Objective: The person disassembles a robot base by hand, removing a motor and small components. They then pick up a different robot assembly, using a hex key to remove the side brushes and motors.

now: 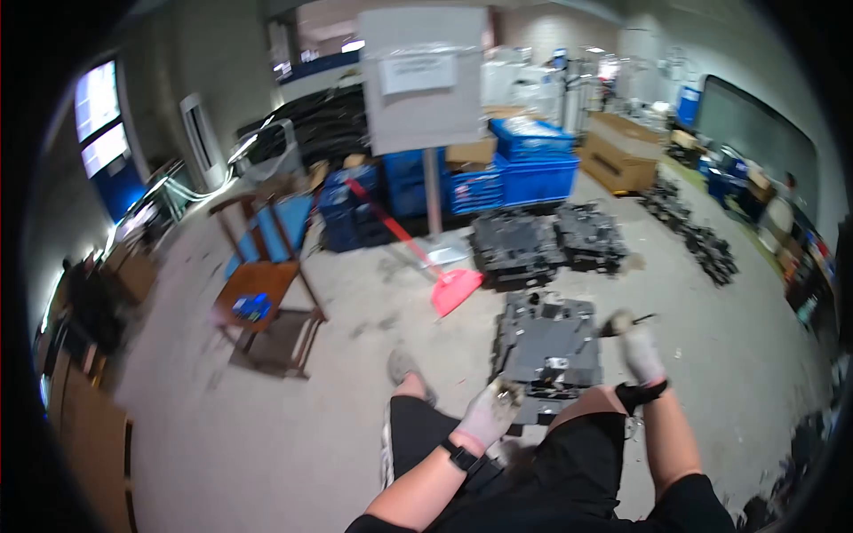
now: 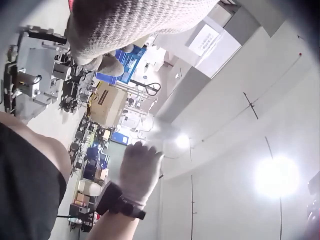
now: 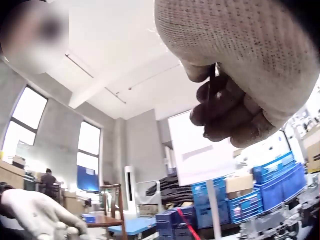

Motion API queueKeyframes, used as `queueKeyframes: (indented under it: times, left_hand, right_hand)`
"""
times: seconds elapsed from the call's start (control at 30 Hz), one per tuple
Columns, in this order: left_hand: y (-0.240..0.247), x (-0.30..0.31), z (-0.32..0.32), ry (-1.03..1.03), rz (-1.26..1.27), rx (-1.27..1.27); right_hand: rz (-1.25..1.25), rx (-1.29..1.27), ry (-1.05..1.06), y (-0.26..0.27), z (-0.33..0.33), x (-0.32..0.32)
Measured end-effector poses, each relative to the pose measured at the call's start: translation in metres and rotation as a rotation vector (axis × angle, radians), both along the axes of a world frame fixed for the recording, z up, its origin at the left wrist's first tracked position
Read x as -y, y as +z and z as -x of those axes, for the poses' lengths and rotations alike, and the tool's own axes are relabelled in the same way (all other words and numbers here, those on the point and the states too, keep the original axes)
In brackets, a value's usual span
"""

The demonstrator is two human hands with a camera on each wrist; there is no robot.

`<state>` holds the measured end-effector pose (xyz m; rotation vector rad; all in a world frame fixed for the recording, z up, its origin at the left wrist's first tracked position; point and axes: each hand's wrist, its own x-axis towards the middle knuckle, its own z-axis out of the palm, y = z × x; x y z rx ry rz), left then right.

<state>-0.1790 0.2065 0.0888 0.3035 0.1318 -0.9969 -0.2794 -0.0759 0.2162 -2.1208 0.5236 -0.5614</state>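
Observation:
My gloved left hand (image 1: 491,414) is held palm up over my lap, its fingers loosely bent, near the front edge of a dark flat assembly (image 1: 553,348) on the floor. Small light spots show at its fingers; whether they are loose pieces, I cannot tell. To the right of the assembly, my gloved right hand (image 1: 638,348) grips a thin dark tool (image 1: 643,318). The right wrist view has the tool (image 3: 212,90) between thumb and curled fingers (image 3: 230,112), with the left hand (image 3: 42,215) low at the left.
Similar assemblies (image 1: 515,244) lie farther back, before blue crates (image 1: 538,178) and a cardboard box (image 1: 622,151). A red dustpan (image 1: 457,289) lies near a signboard (image 1: 422,80) on a post. A wooden chair (image 1: 258,289) stands left; more parts (image 1: 706,253) lie right.

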Motion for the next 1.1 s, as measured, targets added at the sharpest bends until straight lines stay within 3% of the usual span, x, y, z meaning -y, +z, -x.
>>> queueKeyframes:
  times: [0.07,0.13,0.17,0.2,0.27,0.3,0.37,0.43,0.47,0.53,0.6,0.63,0.67,0.73,0.77,0.8,0.87,0.9,0.93,1.0,1.1]
  left_hand:
    - [-0.018,-0.007,-0.016,0.022,-0.027,0.014]
    - [0.018,-0.027,-0.032,0.076,-0.008,-0.295]
    - [0.012,-0.044,-0.043,0.043,0.285,-0.262]
    - [0.044,-0.059,-0.05,0.208,0.037,-0.213]
    - [0.037,-0.09,-0.091,0.38,0.021,0.019]
    - [-0.006,-0.094,-0.119,0.701,-0.045,0.477]
    - [0.067,-0.12,-0.121,0.624,0.073,0.152]
    - [0.091,-0.127,-0.127,0.621,0.115,0.101]
    - [0.096,-0.127,-0.131,0.587,0.171,0.078]
    - [0.042,-0.133,-0.155,0.525,0.121,0.467]
    - [0.066,-0.12,-0.137,0.438,0.182,0.231]
    - [0.053,-0.113,-0.141,0.374,0.243,0.27]
    - [0.049,-0.096,-0.141,0.467,0.129,0.218]
    - [0.039,-0.071,-0.131,0.508,-0.024,0.251]
    - [0.03,-0.053,-0.129,0.616,-0.129,0.287]
    - [0.026,-0.054,-0.131,0.327,0.11,0.094]
    - [0.036,-0.039,-0.116,0.292,0.115,-0.069]
    - [0.038,-0.037,-0.117,0.285,0.113,-0.064]
    - [0.035,-0.034,-0.115,0.227,0.144,-0.028]
    - [0.028,-0.027,-0.113,0.167,0.174,0.009]
    - [0.022,-0.019,-0.108,0.111,0.247,0.135]
  right_hand:
    - [-0.229,0.328,-0.11,-0.022,0.006,0.034]
    - [-0.55,0.333,-0.237,-0.057,0.032,0.082]
    - [-0.59,0.27,-0.299,-0.08,0.047,0.095]
    - [-0.623,0.206,-0.368,-0.105,0.066,0.106]
    - [-0.763,0.118,-0.412,-0.163,0.103,0.119]
    - [-0.861,0.074,-0.405,-0.197,0.125,0.127]
    - [-1.003,-0.011,-0.471,-0.244,0.155,0.126]
    - [-1.081,-0.047,-0.536,-0.28,0.179,0.112]
    - [-1.119,-0.028,-0.535,-0.3,0.189,0.106]
    - [-1.01,-0.093,-0.499,-0.297,0.193,0.068]
    - [-1.174,-0.286,-0.668,-0.35,0.224,0.076]
    - [-1.008,-0.383,-0.654,-0.34,0.23,0.062]
    - [-0.846,-0.494,-0.641,-0.321,0.22,0.04]
    - [-0.899,-0.514,-0.775,-0.349,0.238,0.032]
    - [-0.738,-0.588,-0.626,-0.364,0.249,0.029]
    - [-0.567,-0.665,-0.467,-0.375,0.253,0.025]
    - [-0.762,-0.773,-0.495,-0.382,0.266,0.013]
    - [-0.788,-0.687,-0.535,-0.421,0.278,0.015]
    - [-0.65,-0.806,-0.496,-0.416,0.281,0.008]
    - [-0.21,-1.024,-0.225,-0.467,0.305,0.015]
    - [-0.174,-1.025,-0.216,-0.491,0.317,0.014]
